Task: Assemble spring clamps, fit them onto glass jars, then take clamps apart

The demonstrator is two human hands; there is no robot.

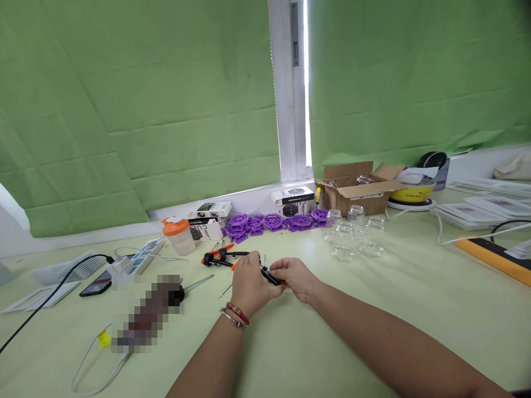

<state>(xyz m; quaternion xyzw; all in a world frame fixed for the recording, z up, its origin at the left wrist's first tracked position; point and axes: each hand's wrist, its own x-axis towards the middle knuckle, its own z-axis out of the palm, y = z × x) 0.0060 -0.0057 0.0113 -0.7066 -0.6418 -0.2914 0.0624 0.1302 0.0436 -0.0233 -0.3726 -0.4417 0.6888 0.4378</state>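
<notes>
Black and slim, a small metal-tipped tool (269, 274) is held between both hands just above the pale green table (373, 309). The left hand (249, 284) pinches one end, the right hand (295, 276) the other, probably to steady it; an orange-handled clamp (219, 257) lies near.

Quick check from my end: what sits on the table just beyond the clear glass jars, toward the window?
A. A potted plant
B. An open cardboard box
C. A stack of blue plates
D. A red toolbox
B: an open cardboard box with its flaps up stands by the window sill, right behind the clear glass jars; purple parts lie to its left.
</notes>
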